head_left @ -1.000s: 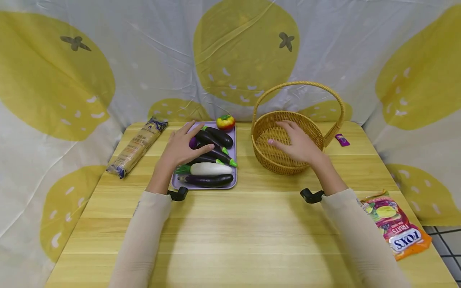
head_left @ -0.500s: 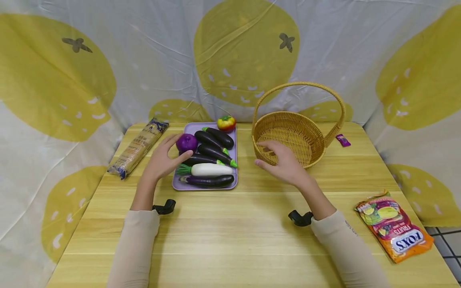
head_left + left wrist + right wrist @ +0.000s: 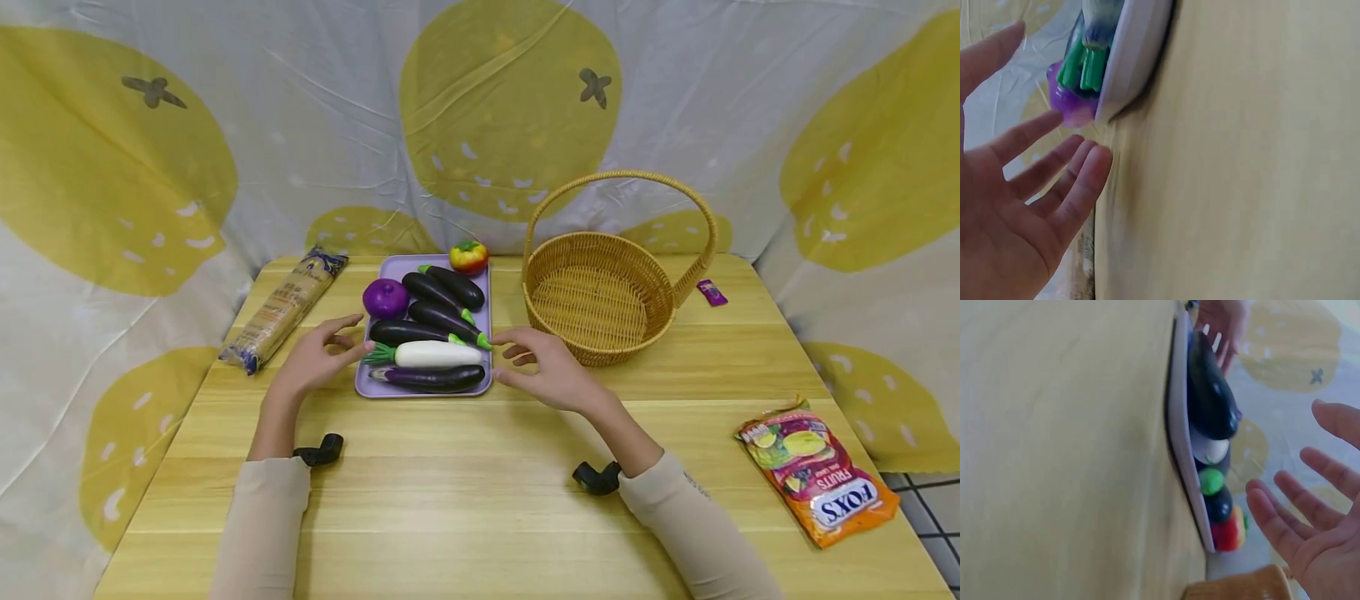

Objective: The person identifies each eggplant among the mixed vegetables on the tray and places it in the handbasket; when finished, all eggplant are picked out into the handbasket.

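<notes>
On the wooden table a lavender tray [image 3: 395,266] holds several dark eggplants [image 3: 431,380], a white radish [image 3: 438,354] with a green top, a round purple vegetable [image 3: 386,298] and a red-and-yellow fruit [image 3: 468,258] at the back right corner. My left hand [image 3: 317,358] hovers by the tray's left edge, fingers spread and nothing in them. Opposite it, my right hand [image 3: 551,368] is at the tray's right edge, fingertips close to an eggplant's green tip. Both wrist views show an unfilled palm, the left hand [image 3: 1029,206] and the right hand [image 3: 1319,515] facing the tray's sides.
A wicker basket [image 3: 596,357] with a tall handle stands right of the tray, just behind my right hand. A pasta packet [image 3: 288,308] lies at the left, a small purple packet [image 3: 712,292] beyond the basket, and a candy bag [image 3: 821,475] near the right edge.
Both hands have drawn back toward me. My right hand has moved left, from over the basket to the tray's right side; my left has shifted left, off the tray. The objects stayed put.
</notes>
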### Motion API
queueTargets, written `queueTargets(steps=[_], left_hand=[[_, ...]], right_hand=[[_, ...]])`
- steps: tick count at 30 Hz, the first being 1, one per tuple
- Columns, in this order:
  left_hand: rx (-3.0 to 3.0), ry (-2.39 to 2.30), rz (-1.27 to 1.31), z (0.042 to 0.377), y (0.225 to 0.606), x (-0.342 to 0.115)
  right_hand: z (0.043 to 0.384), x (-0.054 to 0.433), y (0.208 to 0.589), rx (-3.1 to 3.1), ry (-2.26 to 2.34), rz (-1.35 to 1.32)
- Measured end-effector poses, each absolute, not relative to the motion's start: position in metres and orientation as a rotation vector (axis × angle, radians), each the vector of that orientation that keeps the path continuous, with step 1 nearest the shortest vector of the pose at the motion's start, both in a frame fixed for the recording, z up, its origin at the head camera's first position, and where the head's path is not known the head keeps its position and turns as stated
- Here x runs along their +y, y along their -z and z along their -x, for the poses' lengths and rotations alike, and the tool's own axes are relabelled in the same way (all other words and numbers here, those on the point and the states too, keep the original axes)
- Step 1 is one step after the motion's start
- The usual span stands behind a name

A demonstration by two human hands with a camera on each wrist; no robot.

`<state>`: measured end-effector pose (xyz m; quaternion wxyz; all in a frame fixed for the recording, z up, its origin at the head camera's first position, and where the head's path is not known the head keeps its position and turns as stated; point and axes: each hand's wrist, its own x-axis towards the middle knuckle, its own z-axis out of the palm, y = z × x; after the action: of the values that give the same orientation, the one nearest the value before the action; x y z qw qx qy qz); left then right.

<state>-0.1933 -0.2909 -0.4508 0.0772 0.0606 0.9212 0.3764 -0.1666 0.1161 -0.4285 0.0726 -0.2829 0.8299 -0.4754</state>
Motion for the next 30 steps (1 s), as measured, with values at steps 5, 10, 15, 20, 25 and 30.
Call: queueTargets(steps=[5,10,15,20,25,30], left_hand=[[2.715,-1.169,-0.256,0.193,0.458,-0.299],[2.655,-1.218,-0.315,0.194,0.464,-0.305],[2.606,-1.252,-0.334,0.196,0.468,-0.307],[2.534,-1.308,-0.335,0.197,0.473,-0.309],[2.506,-1.329,-0.373,0.199,0.475,-0.31],[2.487,-1.333,-0.38,0.199,0.475,-0.31]], right_hand=[[0.166,0.105,0.436,2.411,1.45,0.825],[0.168,0.095,0.442,2.366,1.463,0.796],[0.169,0.089,0.448,2.377,1.443,0.79],[0.171,0.082,0.452,2.448,1.347,0.821],[0.17,0.078,0.455,2.532,1.236,0.913],[0.167,0.072,0.457,2.616,1.153,0.954]])
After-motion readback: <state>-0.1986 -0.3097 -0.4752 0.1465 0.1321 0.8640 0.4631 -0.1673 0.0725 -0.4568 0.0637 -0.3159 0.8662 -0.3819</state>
